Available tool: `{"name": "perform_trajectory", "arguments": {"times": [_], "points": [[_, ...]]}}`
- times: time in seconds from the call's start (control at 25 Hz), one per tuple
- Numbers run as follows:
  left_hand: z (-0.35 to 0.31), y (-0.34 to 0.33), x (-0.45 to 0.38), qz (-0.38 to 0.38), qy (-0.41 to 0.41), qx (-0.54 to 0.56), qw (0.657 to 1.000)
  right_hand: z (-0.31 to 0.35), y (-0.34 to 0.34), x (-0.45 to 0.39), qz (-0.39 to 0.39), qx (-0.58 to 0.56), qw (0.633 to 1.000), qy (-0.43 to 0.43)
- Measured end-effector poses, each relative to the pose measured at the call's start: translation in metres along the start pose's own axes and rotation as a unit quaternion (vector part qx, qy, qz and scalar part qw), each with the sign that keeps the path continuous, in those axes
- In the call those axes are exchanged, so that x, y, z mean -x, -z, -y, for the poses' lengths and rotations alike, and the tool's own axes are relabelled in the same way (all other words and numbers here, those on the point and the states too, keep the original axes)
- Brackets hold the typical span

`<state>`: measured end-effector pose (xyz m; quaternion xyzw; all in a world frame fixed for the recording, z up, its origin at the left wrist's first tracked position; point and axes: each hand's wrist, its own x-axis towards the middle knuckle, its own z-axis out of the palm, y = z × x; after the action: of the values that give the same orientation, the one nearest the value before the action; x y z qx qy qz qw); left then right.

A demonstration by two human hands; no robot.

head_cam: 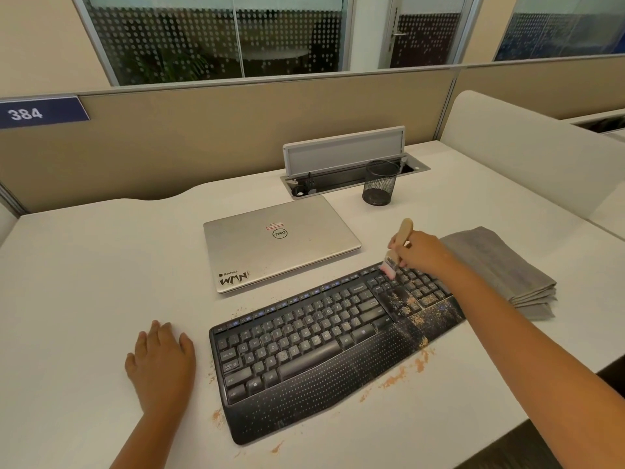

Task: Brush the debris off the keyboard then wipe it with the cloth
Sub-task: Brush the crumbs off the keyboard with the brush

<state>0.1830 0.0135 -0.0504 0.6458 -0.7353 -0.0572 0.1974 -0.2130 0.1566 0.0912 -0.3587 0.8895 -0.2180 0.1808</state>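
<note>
desk (84,265) holds all | keyboard (324,340) lies slanted at the front edge, dusty at its right end | folded cloth (500,265) just right of it | left hand (160,363) flat, fingers relaxed, beside keyboard | right hand (422,252) grips brush (397,247), bristles on top-right keys | debris (399,372) scattered around

A black keyboard (324,340) is lying diagonally, orange-tan debris (411,304) speckling its right end. A wooden-handled brush (396,248) is standing with pale bristles touching its far right keys. A folded grey cloth (500,265) is sitting just beyond.
</note>
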Motion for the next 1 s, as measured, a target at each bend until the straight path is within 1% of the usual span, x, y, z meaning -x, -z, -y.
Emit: {"name": "perform_trajectory", "arguments": {"times": [0.04,0.16,0.2,0.28,0.36,0.44,0.52,0.6,0.72,0.8,0.88,0.92,1.0], "points": [[0.0,0.0,0.0,0.003,0.0,-0.002,1.0,-0.002,-0.002,0.002,0.014,0.012,1.0,-0.009],[0.001,-0.001,0.0,0.001,-0.001,-0.001,1.0,0.0,0.006,0.0,0.07,0.024,0.994,-0.075],[0.001,-0.001,0.0,0.001,-0.001,-0.002,1.0,0.002,0.009,-0.002,0.07,0.025,0.994,-0.079],[0.002,-0.002,-0.001,-0.003,-0.002,-0.003,1.0,0.006,0.009,-0.004,0.041,0.024,0.998,-0.048],[0.003,-0.003,-0.001,-0.011,-0.006,-0.008,1.0,0.004,0.003,-0.004,0.024,-0.009,1.0,-0.018],[0.003,-0.004,0.0,-0.018,-0.015,-0.012,1.0,0.001,0.003,0.0,0.051,-0.025,0.998,-0.031],[0.004,-0.004,0.0,-0.012,-0.009,-0.008,1.0,0.003,0.009,0.004,0.085,0.012,0.995,-0.052],[0.002,-0.002,0.0,-0.006,-0.006,-0.002,1.0,0.008,0.012,0.007,0.063,0.029,0.997,-0.038],[0.002,-0.003,0.001,-0.012,-0.007,-0.004,1.0,0.012,0.002,0.012,0.003,0.039,0.999,0.026],[0.003,-0.004,0.001,-0.018,-0.019,-0.007,1.0,0.006,-0.004,0.013,0.009,0.069,0.997,0.034],[0.002,-0.004,0.002,-0.019,-0.027,-0.01,0.999,0.003,0.0,0.013,0.049,0.104,0.993,0.018],[0.002,-0.004,0.002,-0.017,-0.027,-0.009,0.999,0.002,0.004,0.013,0.057,0.109,0.992,0.011],[0.001,-0.002,0.002,-0.014,-0.02,-0.009,1.0,0.002,0.009,0.013,0.025,0.093,0.995,0.016]]}}
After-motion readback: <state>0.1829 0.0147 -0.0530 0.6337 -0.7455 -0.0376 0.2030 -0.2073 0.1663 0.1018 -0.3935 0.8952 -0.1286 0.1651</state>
